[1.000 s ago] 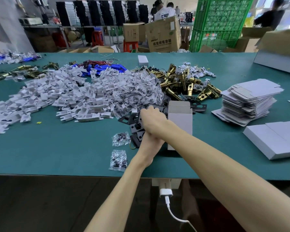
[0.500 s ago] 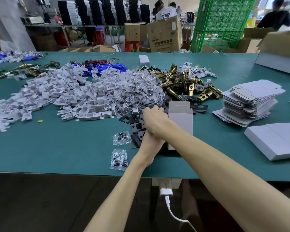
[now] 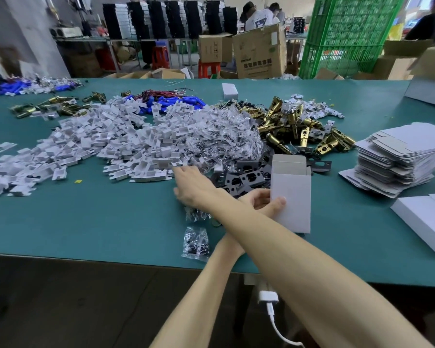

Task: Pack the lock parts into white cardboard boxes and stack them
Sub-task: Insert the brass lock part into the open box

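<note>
Left hand clamps the open white box w/ thumb on its front, mid-table beside the black plates. Thin card looks light and crushable, so best held by the side edges. Right hand crosses over a clear bag; fingertips hidden, grip unclear. Box contents not visible.

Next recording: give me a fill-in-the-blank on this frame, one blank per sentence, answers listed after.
1. The hand holding the box is the person's ___ one.
2. The box's top flap stands ___.
3. The right forearm crosses ___ the other forearm.
4. The stack of flat boxes lies on the box's ___ side.
Answers: left; open; over; right.
</note>
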A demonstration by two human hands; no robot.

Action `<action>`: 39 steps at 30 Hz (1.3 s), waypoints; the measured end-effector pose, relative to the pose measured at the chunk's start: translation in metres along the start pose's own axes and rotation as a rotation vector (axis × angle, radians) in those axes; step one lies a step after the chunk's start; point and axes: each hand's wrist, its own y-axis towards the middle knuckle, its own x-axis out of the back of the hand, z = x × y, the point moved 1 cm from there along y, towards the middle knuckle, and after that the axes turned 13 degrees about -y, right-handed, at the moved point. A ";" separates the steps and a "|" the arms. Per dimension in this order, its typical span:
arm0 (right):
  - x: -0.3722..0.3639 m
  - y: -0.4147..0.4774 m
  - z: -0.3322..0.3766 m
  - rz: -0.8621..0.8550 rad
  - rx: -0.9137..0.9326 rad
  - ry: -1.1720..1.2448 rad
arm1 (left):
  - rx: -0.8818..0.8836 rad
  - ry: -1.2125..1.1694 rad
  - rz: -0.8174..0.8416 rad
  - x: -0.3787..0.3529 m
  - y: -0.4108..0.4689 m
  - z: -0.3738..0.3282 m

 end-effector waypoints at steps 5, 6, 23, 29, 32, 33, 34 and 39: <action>-0.018 0.019 0.011 -0.054 -0.102 -0.008 | -0.002 0.056 -0.019 0.002 0.004 0.002; -0.020 0.021 0.011 -0.064 -0.115 -0.022 | -0.003 0.051 -0.025 0.002 0.003 0.004; 0.004 -0.017 -0.005 -0.228 -0.159 0.117 | -0.008 0.012 -0.004 -0.003 0.001 0.001; 0.061 -0.070 -0.044 -0.308 -0.168 0.640 | -0.062 0.039 0.026 0.002 -0.006 0.000; 0.086 -0.101 -0.077 -0.387 -0.216 0.744 | -0.062 0.055 0.038 0.001 -0.005 -0.002; 0.091 -0.110 -0.089 -0.409 -0.253 0.760 | -0.043 0.015 0.048 0.000 -0.005 -0.004; 0.096 -0.117 -0.102 -0.429 -0.290 0.764 | -0.035 -0.020 0.047 0.000 -0.004 -0.004; 0.107 -0.146 -0.158 -0.467 -0.383 0.569 | -0.043 -0.076 0.043 -0.002 -0.005 -0.005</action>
